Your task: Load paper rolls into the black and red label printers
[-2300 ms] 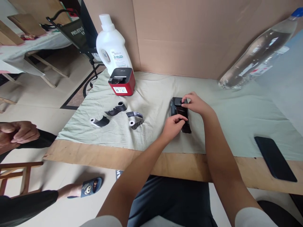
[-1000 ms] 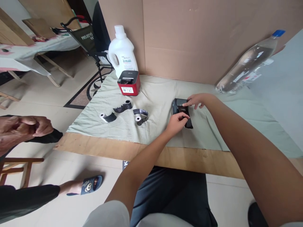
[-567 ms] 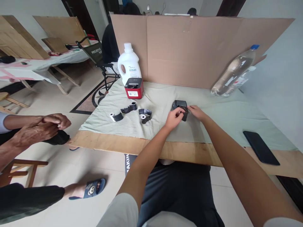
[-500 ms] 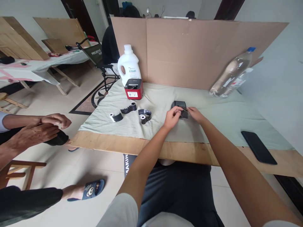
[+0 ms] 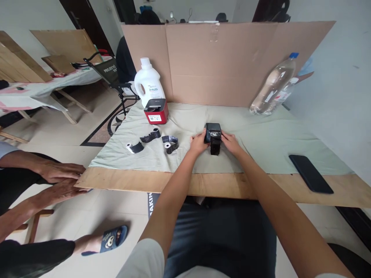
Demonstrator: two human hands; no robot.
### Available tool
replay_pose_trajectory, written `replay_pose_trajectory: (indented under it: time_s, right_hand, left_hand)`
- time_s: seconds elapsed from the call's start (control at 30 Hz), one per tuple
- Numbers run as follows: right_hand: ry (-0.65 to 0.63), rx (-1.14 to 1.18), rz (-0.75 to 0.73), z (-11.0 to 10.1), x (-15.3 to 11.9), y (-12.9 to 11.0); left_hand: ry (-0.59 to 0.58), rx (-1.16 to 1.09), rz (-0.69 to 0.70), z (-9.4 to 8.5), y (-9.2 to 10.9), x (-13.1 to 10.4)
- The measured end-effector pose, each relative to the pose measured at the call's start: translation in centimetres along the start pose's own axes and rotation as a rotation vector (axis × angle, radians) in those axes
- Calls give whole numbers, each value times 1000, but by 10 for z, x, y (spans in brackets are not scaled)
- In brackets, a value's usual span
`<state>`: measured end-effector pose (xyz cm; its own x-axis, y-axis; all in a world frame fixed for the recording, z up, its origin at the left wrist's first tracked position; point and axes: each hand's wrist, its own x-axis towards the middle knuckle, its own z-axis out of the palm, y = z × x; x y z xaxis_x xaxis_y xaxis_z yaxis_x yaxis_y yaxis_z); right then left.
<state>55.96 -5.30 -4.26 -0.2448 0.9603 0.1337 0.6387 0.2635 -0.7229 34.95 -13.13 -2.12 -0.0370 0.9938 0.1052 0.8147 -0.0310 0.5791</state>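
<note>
A small black printer sits on the cloth in front of me, a glossy black paper strip hanging down its front. My left hand is closed against its left side, and my right hand grips the right side. Some fingertips are hidden behind the body. To the left of my left hand lie three partly unrolled paper rolls with black printed faces: one roll at the far left, another roll behind it, and a curled roll closest to my hand.
A red and black box-shaped device stands before a white jug at the back left. Clear plastic bottles lean against the cardboard panel. A black phone lies at the right edge. Another person's hands rest by the left corner.
My hands have moved from the printer's top and front to its two sides. The black strip now hangs down its front. The other person's hands have lowered, and the view has shifted slightly.
</note>
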Motion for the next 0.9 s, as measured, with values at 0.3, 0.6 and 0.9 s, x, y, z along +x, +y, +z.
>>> replay_pose_trajectory:
  time_s: [0.3, 0.6, 0.9]
  right_hand:
    - [150, 411, -116, -35, 4, -22]
    - [405, 449, 4, -168, 49, 97]
    - [375, 336, 215, -225, 80, 170]
  left_hand:
    - [40, -6, 16, -30, 61, 23]
    - [-20, -174, 308, 65, 180, 146]
    - [-88, -91, 303, 173, 219, 215]
